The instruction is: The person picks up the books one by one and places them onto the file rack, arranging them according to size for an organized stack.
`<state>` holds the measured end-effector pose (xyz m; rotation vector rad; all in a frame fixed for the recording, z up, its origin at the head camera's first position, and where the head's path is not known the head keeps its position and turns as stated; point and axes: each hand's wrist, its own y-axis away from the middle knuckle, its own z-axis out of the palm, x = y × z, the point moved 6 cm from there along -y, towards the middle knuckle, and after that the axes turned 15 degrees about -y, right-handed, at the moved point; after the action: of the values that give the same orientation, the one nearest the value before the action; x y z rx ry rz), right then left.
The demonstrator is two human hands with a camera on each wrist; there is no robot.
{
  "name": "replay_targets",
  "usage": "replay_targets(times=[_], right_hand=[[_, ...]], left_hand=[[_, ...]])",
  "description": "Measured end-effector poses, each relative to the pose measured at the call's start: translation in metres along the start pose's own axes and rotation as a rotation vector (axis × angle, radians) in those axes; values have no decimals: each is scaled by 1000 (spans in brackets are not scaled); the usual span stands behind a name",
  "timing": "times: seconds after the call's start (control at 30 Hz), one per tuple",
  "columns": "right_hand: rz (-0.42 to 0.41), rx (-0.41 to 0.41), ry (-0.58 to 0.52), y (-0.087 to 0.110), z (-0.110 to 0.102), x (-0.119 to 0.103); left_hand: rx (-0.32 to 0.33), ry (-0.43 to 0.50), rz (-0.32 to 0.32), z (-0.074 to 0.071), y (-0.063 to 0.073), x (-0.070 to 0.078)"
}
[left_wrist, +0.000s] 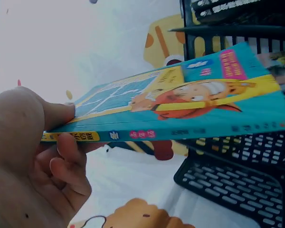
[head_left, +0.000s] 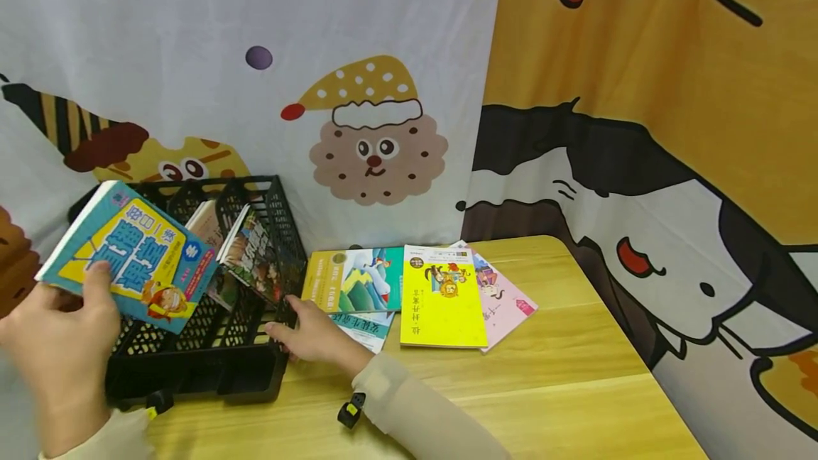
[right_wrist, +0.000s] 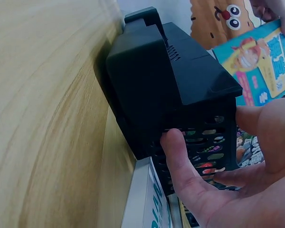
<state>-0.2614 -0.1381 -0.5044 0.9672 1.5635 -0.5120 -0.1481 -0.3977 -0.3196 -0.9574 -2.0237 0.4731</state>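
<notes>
A teal book [head_left: 147, 254] with a yellow panel and a cartoon child on its cover is held tilted by my left hand [head_left: 70, 346], thumb on the cover. The left wrist view shows its spine [left_wrist: 180, 134] side-on. Below and behind it stands a black slotted rack [head_left: 192, 375] with dividers. My right hand [head_left: 313, 332] grips the rack's right wall, and in the right wrist view its fingers [right_wrist: 178, 152] lie against the slotted outer side. Inside the rack lean a dark-covered book [head_left: 252, 250] and a paler book [head_left: 203, 220], partly hidden by the teal one.
Right of the rack, a green and yellow book [head_left: 358, 279] overlaps a light blue one [head_left: 367, 336]. Beside them a bright yellow book [head_left: 441, 304] partly covers a pink book [head_left: 511, 304]. The wooden table [head_left: 562, 375] meets a printed curtain [head_left: 383, 13] at the back.
</notes>
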Motion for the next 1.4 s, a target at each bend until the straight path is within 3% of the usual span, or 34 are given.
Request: replay_targets(times=[0.17, 0.33, 0.5, 0.73, 0.9, 1.23, 1.4], right_hand=[[-15, -20, -10, -1, -1, 0], [-24, -21, 15, -1, -2, -4], [-28, -32, -11, 0, -1, -5], [5, -30, -64, 3, 2, -4], [16, -29, -74, 4, 2, -2], [6, -37, -97, 7, 0, -1], [3, -37, -93, 7, 0, -1]], left_hand=[[72, 5, 93, 3, 6, 16], [56, 11, 132, 17, 10, 26], [0, -16, 145, 34, 13, 25], [-32, -13, 98, 49, 17, 20], [28, 54, 42, 49, 16, 14], [42, 56, 40, 51, 18, 16], [110, 82, 15, 46, 18, 15]])
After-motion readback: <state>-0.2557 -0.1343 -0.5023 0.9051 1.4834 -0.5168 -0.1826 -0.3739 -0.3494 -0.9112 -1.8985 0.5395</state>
